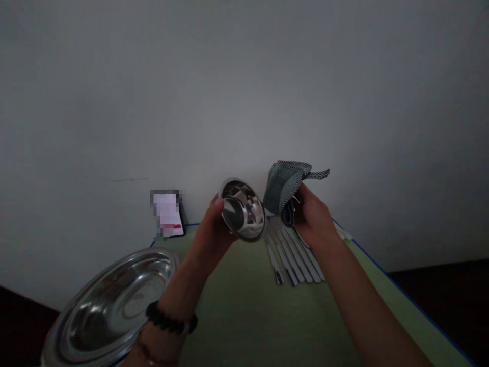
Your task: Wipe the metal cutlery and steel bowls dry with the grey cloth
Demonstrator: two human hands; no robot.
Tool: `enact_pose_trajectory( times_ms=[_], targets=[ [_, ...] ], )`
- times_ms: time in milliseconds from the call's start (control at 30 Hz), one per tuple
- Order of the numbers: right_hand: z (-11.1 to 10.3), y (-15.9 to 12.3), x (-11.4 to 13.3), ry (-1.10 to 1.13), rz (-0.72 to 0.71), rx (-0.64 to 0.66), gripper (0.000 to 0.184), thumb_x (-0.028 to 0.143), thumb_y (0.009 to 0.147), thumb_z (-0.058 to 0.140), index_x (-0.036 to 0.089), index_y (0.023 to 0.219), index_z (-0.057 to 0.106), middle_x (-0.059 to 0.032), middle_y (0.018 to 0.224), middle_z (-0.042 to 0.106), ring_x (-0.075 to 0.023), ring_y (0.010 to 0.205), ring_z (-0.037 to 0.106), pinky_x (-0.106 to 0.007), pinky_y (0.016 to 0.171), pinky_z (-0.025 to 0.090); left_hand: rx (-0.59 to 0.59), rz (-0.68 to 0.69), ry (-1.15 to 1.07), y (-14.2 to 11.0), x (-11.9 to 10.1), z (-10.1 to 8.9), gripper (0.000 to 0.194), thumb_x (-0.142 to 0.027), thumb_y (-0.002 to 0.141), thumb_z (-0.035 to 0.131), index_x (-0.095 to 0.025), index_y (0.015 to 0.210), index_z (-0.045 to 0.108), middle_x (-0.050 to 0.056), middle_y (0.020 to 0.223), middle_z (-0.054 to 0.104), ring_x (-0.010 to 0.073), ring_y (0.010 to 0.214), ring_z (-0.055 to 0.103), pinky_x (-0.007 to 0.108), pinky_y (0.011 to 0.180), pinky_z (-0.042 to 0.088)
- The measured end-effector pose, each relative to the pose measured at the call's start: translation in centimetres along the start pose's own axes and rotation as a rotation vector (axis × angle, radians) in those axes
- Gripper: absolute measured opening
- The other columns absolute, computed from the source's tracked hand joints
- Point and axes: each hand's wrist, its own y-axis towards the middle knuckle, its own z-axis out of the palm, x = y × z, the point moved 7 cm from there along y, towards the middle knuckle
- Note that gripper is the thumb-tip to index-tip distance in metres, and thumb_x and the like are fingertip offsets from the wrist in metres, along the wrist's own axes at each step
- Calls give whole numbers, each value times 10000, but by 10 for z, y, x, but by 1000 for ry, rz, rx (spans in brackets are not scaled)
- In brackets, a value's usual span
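From here, left hand (214, 232) part-closed, thumb at rim of metal bowl (254, 216) | bowl tilted above tabletop (237, 306) | right hand (315, 216) curled round soft cloth (278, 188) | bowl, in this dimness, probably light, stiff, slick; best gripped by rim

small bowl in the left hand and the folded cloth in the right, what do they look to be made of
The small bowl looks like polished metal, probably stainless steel: mirror-like reflections line its inside.
The folded cloth looks like woven or quilted fabric, matt grey-green; it bends softly and has a checked edging.
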Motion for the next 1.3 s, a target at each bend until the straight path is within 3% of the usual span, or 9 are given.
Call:
enact_pose_trajectory(
  times_ms=[133,233,433,600,733,900,1000,1167,1300],
  targets=[
    [6,-7,12,-198,-132,-30,296,416,815,459,217,957,624,-35,1001,660,-187,952,603,-322,768,497,-71,36,40,1,-2,-6,519,-446,824,540,-316,1308,406,31,1272,570,282,1130,535,362,767,502],
    [24,-22,17,-473,-276,-31,346,403,862,395,212,1058,607,-70,1098,601,-197,1061,547,-362,876,467,32,30,38,0,1,5,513,-451,825,532,-311,1305,422,30,1254,585,293,1135,533,389,806,499],
    [74,-63,9,-775,-505,167,466,196,824,461,184,1288,417,-143,1272,374,-221,1216,407,-424,1061,332,125,67,20,-3,0,22,430,-405,827,521,-279,1238,507,22,1156,647,283,1141,538,396,906,472],
    [70,-67,22,-868,-650,87,312,164,776,540,225,1077,484,-87,1162,489,-229,1160,433,-451,1028,363,134,97,3,-6,-6,27,360,-405,826,525,-267,1156,564,18,1116,667,275,1164,527,379,934,458],
    [72,-62,16,-949,-602,245,326,229,829,493,182,1152,504,-115,1247,471,-234,1214,412,-436,1062,329,138,88,-12,-8,-4,26,377,-382,803,566,-267,1162,559,10,1121,668,279,1186,510,385,950,448],
    [87,-71,-2,-884,-452,508,541,339,905,359,148,1402,260,-129,1461,303,-212,1352,283,-441,1105,275,113,74,-24,-7,-4,18,362,-421,787,567,-256,1108,588,15,1141,664,294,1215,485,409,960,436],
    [96,-79,-7,-809,-377,655,536,380,938,268,153,1422,240,-93,1487,285,-174,1375,243,-416,1127,235,107,54,4,-4,-2,12,409,-500,788,560,-250,1109,599,24,1122,675,303,1229,471,417,975,421],
    [95,-82,-2,-734,-305,807,453,382,954,226,216,1300,467,-37,1336,520,-156,1301,389,-402,1083,321,56,42,33,0,1,3,582,-662,762,478,-165,1002,663,84,1009,713,321,1189,507,417,977,420],
    [88,-80,4,-922,-304,851,403,328,947,274,210,984,657,-44,1000,700,-185,979,629,-375,910,469,-74,154,72,-1,-11,-3,496,-545,784,527,-165,1086,624,69,1001,713,305,1125,559,395,939,452]
  ],
)
